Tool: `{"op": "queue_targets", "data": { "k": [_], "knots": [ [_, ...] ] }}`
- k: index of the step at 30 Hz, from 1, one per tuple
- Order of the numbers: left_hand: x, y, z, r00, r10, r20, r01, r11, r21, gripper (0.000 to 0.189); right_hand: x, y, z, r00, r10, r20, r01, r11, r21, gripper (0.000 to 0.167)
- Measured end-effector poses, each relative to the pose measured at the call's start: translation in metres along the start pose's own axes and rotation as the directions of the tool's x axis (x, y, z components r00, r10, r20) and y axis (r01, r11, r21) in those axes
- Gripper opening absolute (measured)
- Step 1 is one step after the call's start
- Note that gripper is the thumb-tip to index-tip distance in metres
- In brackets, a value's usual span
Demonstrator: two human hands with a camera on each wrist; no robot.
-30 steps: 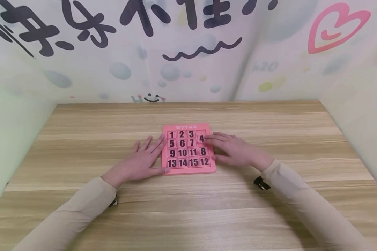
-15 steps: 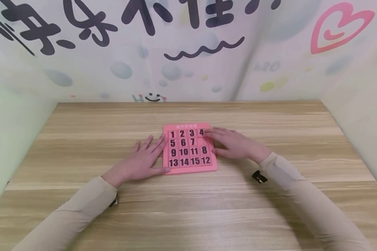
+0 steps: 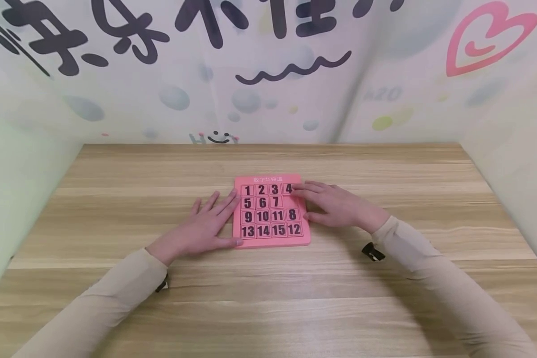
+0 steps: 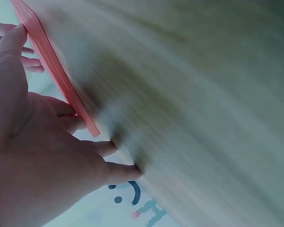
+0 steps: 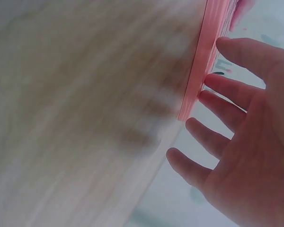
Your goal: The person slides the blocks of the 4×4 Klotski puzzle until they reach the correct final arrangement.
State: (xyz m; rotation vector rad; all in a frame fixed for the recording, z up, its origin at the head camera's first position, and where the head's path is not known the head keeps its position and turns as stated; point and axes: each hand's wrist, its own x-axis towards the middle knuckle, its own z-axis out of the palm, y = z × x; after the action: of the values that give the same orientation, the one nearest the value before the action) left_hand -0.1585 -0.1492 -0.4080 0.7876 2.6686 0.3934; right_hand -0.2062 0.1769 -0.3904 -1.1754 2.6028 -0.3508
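A pink sliding number puzzle (image 3: 273, 242) lies flat on the wooden table, its tiles facing up. In the top row are 1, 2, 3 and 4; the gap is under the 4 tile (image 3: 288, 189), right of the 7 tile (image 3: 275, 202). My left hand (image 3: 201, 231) rests along the puzzle's left side, fingers spread, thumb at the lower left corner. My right hand (image 3: 335, 205) reaches in from the right, with fingertips on the 4 tile and the thumb at the right edge. Both wrist views show the puzzle's side edge (image 4: 61, 78) beside extended fingers.
The wooden table (image 3: 268, 303) extends around the puzzle. A white printed wall (image 3: 206, 109) stands behind it, with side walls left and right. A black clip-like piece (image 3: 373, 251) sits under the right sleeve.
The 4 tile has slid up into the top right corner, leaving the gap beneath it. My right hand has shifted slightly upward with it. The left hand has stayed in place.
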Motion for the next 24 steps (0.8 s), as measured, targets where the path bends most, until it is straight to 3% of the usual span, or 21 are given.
{"op": "queue_targets", "data": {
  "k": [11, 24],
  "knots": [
    [-0.001, 0.002, -0.003, 1.000, 0.004, 0.012, -0.003, 1.000, -0.009, 0.097, 0.001, -0.001, -0.002, 1.000, -0.020, -0.007, 0.020, 1.000, 0.023, 0.057],
    [-0.001, 0.000, -0.001, 1.000, 0.009, 0.003, -0.009, 1.000, 0.005, 0.096, -0.011, -0.006, 0.001, 0.994, -0.105, -0.013, 0.104, 0.994, -0.009, 0.058]
  ]
}}
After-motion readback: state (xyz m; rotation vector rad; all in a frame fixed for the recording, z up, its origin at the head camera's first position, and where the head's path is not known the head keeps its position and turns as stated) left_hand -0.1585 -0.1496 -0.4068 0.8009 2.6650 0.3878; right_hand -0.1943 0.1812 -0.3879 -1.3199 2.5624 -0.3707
